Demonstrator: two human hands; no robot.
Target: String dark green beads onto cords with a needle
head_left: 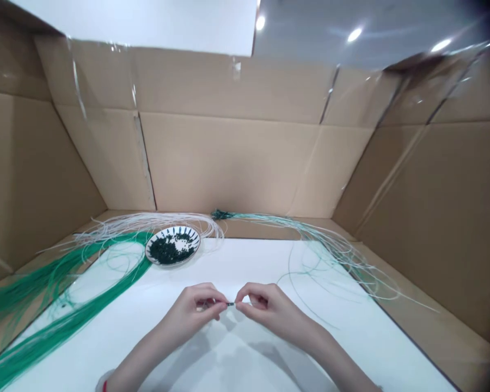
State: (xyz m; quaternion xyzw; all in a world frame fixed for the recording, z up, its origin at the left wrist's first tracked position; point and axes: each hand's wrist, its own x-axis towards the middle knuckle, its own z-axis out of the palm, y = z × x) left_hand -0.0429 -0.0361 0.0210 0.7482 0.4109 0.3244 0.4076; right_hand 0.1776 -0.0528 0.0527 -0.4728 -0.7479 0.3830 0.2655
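My left hand (196,311) and my right hand (265,308) meet fingertip to fingertip over the white sheet (237,359), both pinched closed. Between the fingertips sits a tiny dark bead (231,304), apparently on a thin strand that I can barely make out. Behind my left hand stands a small patterned dish (172,246) filled with dark green beads.
A thick bundle of green strands (57,321) sweeps along the left. White strands (147,222) arc behind the dish. Pale green-tipped strands (335,250) fan out to the right. Tall cardboard walls (237,163) enclose the work area on three sides.
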